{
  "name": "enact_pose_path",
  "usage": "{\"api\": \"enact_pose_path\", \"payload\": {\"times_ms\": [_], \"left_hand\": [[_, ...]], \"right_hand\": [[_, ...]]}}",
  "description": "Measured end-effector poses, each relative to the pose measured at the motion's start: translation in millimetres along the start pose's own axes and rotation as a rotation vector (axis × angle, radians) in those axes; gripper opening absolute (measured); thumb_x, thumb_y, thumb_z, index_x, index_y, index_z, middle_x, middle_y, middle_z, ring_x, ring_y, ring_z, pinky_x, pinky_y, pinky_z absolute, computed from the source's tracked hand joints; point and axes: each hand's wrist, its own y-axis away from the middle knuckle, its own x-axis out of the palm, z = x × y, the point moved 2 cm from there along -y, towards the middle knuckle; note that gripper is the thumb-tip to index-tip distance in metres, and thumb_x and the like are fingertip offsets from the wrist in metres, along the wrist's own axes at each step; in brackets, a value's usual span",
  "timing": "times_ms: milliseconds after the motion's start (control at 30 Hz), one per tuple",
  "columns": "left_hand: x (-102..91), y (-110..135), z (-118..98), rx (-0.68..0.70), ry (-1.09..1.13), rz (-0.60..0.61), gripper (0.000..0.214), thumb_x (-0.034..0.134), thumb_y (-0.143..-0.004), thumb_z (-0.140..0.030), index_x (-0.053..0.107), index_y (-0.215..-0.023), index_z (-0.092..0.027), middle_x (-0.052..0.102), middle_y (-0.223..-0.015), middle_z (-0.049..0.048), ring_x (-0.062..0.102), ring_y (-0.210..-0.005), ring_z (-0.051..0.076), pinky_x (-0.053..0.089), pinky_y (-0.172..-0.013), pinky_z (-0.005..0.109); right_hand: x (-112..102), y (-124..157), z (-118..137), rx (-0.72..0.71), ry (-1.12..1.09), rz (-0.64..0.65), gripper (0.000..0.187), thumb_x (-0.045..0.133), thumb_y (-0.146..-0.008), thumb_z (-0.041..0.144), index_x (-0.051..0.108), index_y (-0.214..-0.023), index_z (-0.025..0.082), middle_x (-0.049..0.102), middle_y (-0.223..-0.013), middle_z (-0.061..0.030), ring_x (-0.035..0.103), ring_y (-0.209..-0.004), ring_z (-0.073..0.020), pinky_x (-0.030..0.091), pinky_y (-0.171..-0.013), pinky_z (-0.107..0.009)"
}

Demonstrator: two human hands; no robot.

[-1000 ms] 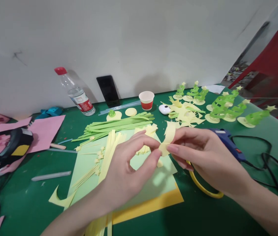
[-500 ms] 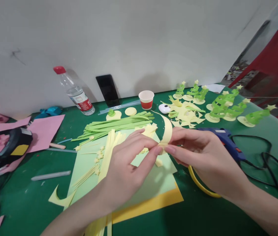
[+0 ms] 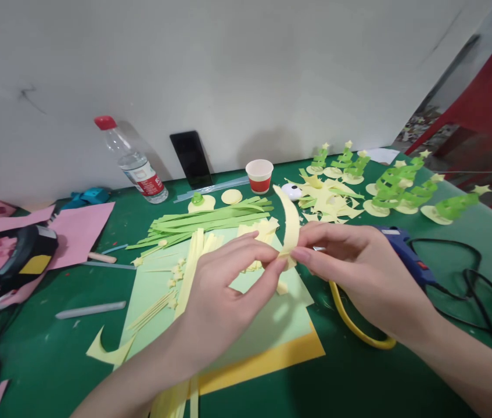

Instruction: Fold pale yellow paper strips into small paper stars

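Between my two hands is a pale yellow paper strip (image 3: 290, 223), folded at its lower end, with its loose end standing up and curving slightly left. My left hand (image 3: 232, 290) pinches the folded part between thumb and forefinger. From the other side, my right hand (image 3: 350, 261) pinches the same strip near the fold; a yellow loop, perhaps a scissors handle (image 3: 354, 325), hangs below this hand. Under my hands lie light green paper sheets (image 3: 267, 331), long pale yellow strips (image 3: 193, 255) and small paper stars (image 3: 173, 276).
Green paper strips (image 3: 202, 220) lie behind the sheets. A paper cup (image 3: 259, 177), a phone (image 3: 191, 159) and a water bottle (image 3: 141, 174) stand by the wall. Several green spirals with stars (image 3: 385, 188) stand at right, near a blue glue gun (image 3: 411, 255) with a black cord.
The strip's long end has swung up from a bent arc to a more upright, straighter position. My right fingers have shifted slightly on the fold. My left hand stays nearly in place.
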Motion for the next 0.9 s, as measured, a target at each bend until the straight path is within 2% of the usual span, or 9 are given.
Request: {"api": "enact_pose_path", "payload": {"times_ms": [133, 233, 333, 467, 567, 700, 833, 900], "left_hand": [[-0.4, 0.2, 0.9, -0.004, 0.018, -0.01, 0.017, 0.058, -0.083, -0.012, 0.062, -0.07, -0.021, 0.066, -0.067, -0.0035, 0.062, -0.066, 0.013, 0.047, -0.09, 0.03], [-1.3, -1.1, 0.7, -0.045, 0.069, -0.013, 0.017, 0.059, -0.082, -0.011, 0.062, -0.068, -0.02, 0.066, -0.066, -0.0037, 0.06, -0.064, 0.012, 0.049, -0.079, 0.025], [-3.1, -3.9, -0.5, -0.16, 0.147, 0.011, 0.018, 0.059, -0.08, -0.013, 0.064, -0.064, -0.019, 0.065, -0.062, -0.0033, 0.058, -0.06, 0.011, 0.048, -0.06, 0.02], [-4.6, -6.6, 0.1, -0.365, 0.313, 0.054, 0.017, 0.062, -0.076, -0.015, 0.065, -0.059, -0.019, 0.063, -0.057, -0.0043, 0.052, -0.051, 0.009, 0.042, -0.048, 0.017], [-3.6, -7.1, 4.0, -0.477, 0.471, 0.09, 0.015, 0.064, -0.073, -0.016, 0.066, -0.059, -0.019, 0.063, -0.055, -0.0044, 0.052, -0.051, 0.009, 0.042, -0.048, 0.017], [-0.7, -8.0, 11.2, -0.572, 0.674, 0.161, 0.01, 0.067, -0.072, -0.018, 0.068, -0.061, -0.017, 0.065, -0.055, -0.0031, 0.054, -0.052, 0.009, 0.044, -0.051, 0.018], [2.7, -9.8, 14.7, -0.647, 0.895, 0.251, 0.011, 0.067, -0.07, -0.019, 0.067, -0.06, -0.015, 0.059, -0.047, -0.0042, 0.05, -0.046, 0.008, 0.044, -0.055, 0.021], [4.4, -9.6, 15.4, -0.679, 0.966, 0.296, 0.012, 0.067, -0.07, -0.02, 0.067, -0.059, -0.015, 0.057, -0.044, -0.0051, 0.048, -0.042, 0.007, 0.048, -0.063, 0.025]], "right_hand": [[0.7, 0.2, 0.0, -0.006, 0.029, -0.011, 0.01, 0.069, -0.067, 0.018, 0.062, -0.059, 0.019, 0.061, -0.06, 0.0021, 0.055, -0.056, -0.011, 0.043, -0.047, -0.02], [1.4, 0.5, -0.9, -0.048, 0.061, -0.013, 0.009, 0.066, -0.069, 0.017, 0.062, -0.061, 0.019, 0.062, -0.063, 0.0012, 0.055, -0.057, -0.0107, 0.043, -0.048, -0.02], [1.2, -0.3, -0.9, -0.168, 0.089, 0.023, 0.01, 0.063, -0.072, 0.015, 0.062, -0.063, 0.019, 0.062, -0.064, 0.0007, 0.055, -0.057, -0.0103, 0.044, -0.047, -0.019], [-1.0, -2.0, -0.4, -0.405, 0.182, 0.081, 0.019, 0.056, -0.077, 0.008, 0.06, -0.062, 0.019, 0.061, -0.064, -0.0001, 0.054, -0.055, -0.01, 0.046, -0.05, -0.021], [-3.4, -2.2, 0.3, -0.595, 0.285, 0.107, 0.024, 0.05, -0.079, 0.003, 0.06, -0.065, 0.019, 0.064, -0.069, -0.0014, 0.055, -0.055, -0.0096, 0.048, -0.055, -0.023], [-6.8, -1.4, 2.1, -0.813, 0.493, 0.099, 0.026, 0.048, -0.077, -0.003, 0.062, -0.073, 0.018, 0.069, -0.076, -0.0049, 0.063, -0.067, -0.0105, 0.05, -0.06, -0.018], [-10.0, -2.3, 3.1, -0.966, 0.67, 0.112, 0.025, 0.052, -0.079, -0.004, 0.063, -0.078, 0.018, 0.072, -0.081, -0.0076, 0.066, -0.078, -0.0116, 0.051, -0.066, -0.017], [-11.5, -3.7, 3.2, -1.016, 0.708, 0.138, 0.023, 0.052, -0.082, -0.002, 0.063, -0.079, 0.018, 0.072, -0.079, -0.0077, 0.065, -0.076, -0.0121, 0.051, -0.065, -0.018]]}}
